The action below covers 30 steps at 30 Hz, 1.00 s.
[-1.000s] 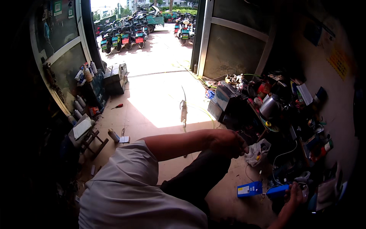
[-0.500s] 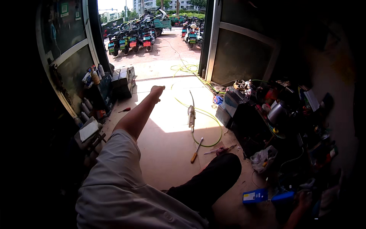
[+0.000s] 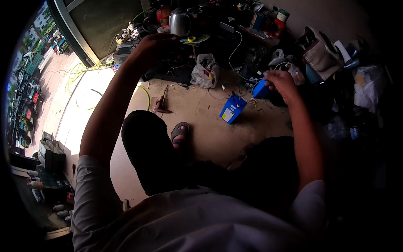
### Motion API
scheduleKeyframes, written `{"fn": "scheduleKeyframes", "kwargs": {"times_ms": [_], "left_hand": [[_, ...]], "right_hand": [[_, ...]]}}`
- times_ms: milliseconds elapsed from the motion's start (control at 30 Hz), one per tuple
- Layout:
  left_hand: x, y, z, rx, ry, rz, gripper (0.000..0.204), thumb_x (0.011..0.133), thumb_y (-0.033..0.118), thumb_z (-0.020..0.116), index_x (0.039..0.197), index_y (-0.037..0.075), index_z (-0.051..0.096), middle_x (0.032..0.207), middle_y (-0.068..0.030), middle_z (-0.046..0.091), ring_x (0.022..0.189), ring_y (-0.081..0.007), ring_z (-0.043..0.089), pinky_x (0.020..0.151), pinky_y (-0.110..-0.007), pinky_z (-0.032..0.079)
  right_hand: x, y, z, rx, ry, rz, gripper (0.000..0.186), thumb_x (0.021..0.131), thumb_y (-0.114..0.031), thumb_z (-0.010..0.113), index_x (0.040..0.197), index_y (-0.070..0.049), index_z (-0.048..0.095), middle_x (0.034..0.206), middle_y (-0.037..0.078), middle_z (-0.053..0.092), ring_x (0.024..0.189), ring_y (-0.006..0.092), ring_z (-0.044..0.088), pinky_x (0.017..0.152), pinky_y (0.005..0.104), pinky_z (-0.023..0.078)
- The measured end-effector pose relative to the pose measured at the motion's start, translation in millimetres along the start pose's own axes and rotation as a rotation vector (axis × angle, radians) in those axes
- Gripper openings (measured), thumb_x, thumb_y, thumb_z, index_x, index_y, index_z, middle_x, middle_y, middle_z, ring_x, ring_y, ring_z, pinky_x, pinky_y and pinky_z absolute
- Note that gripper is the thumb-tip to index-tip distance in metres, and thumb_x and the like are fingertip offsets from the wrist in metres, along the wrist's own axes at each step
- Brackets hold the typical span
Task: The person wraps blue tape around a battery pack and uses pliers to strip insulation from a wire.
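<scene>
- Person seated on the floor, seen from above; grey shirt nearest the camera, dark trousers, one knee raised, sandalled foot flat on the concrete.
- Right hand reaches forward-right, fingers closed around a small blue block (looks like a battery pack, thin wires trailing off it).
- Just beside it, lower left, a larger blue box with a pale label lies tilted on the floor, wires running between it and the held block; whether the two touch I cannot tell.
- Left of the box, a dark hand tool lies on the floor, well apart from both hands.
- Left hand is raised at arm's length toward the clutter at the back, fingers curled; cannot tell whether it grips anything (back of hand faces the camera, in shadow).
- Beyond the right hand: white plastic bag, tangled cables.
- Farthest: steel kettle beside the left hand, cans and bottles along the wall, grey bag at right.
- Far left: sunlit doorway, yellow-green hose on the ground outside.
</scene>
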<state>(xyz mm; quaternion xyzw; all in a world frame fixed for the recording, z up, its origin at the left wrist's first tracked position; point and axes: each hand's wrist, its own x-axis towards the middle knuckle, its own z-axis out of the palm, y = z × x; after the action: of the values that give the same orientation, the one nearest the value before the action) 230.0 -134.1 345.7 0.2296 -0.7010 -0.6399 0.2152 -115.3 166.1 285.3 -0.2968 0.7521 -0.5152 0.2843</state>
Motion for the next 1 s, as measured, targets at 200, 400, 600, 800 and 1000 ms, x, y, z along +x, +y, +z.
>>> {"fn": "scheduleKeyframes", "kwargs": {"times_ms": [200, 400, 600, 800, 1000], "left_hand": [[82.5, -61.5, 133.5, 0.193, -0.263, -0.263, 0.031, 0.097, 0.022, 0.068, 0.12, 0.002, 0.067, 0.108, -0.0119, 0.075, 0.09, -0.0192, 0.074, 0.07, -0.032, 0.059], [82.6, -230.9, 215.6, 0.024, -0.087, -0.678, 0.014, 0.094, 0.015, 0.068, 0.1, 0.003, 0.071, 0.09, -0.0092, 0.072, 0.074, -0.0214, 0.069, 0.064, -0.034, 0.057], [65.6, -310.3, 266.3, -0.475, 0.106, -0.51, 0.038, 0.092, 0.007, 0.071, 0.128, -0.002, 0.065, 0.099, -0.0123, 0.074, 0.082, -0.023, 0.071, 0.075, -0.037, 0.06], [68.0, -320.2, 288.0, -0.533, 0.144, -0.383, 0.033, 0.095, 0.007, 0.068, 0.126, -0.002, 0.065, 0.102, -0.0109, 0.076, 0.087, -0.0179, 0.072, 0.073, -0.031, 0.056], [82.3, -310.8, 292.0, -0.458, 0.075, -0.31, 0.02, 0.095, 0.006, 0.068, 0.113, 0.0, 0.07, 0.092, -0.0067, 0.075, 0.077, -0.0136, 0.069, 0.065, -0.028, 0.053]], "right_hand": [[7.7, 20.1, -7.5, -0.24, -0.11, 0.084, 0.021, 0.089, -0.021, 0.076, 0.102, -0.003, 0.074, 0.087, 0.001, 0.071, 0.073, 0.0093, 0.066, 0.062, 0.0238, 0.051], [34.5, 58.2, 7.5, -0.324, -0.133, 0.113, 0.021, 0.087, -0.018, 0.076, 0.097, 0.0, 0.075, 0.08, 0.005, 0.071, 0.067, 0.0124, 0.065, 0.056, 0.0268, 0.051], [78.8, 129.8, 64.6, -0.45, -0.222, 0.258, 0.017, 0.082, -0.012, 0.075, 0.093, 0.001, 0.077, 0.081, 0.012, 0.073, 0.071, 0.0171, 0.069, 0.06, 0.0297, 0.053], [82.8, 198.6, 108.5, -0.255, -0.031, 0.191, 0.023, 0.084, -0.01, 0.076, 0.102, 0.003, 0.077, 0.092, 0.014, 0.077, 0.081, 0.0182, 0.072, 0.074, 0.0322, 0.056], [71.9, 215.4, 98.2, -0.134, 0.024, 0.132, 0.025, 0.089, -0.012, 0.073, 0.109, 0.002, 0.076, 0.093, 0.012, 0.078, 0.079, 0.0168, 0.072, 0.074, 0.0321, 0.056]]}}
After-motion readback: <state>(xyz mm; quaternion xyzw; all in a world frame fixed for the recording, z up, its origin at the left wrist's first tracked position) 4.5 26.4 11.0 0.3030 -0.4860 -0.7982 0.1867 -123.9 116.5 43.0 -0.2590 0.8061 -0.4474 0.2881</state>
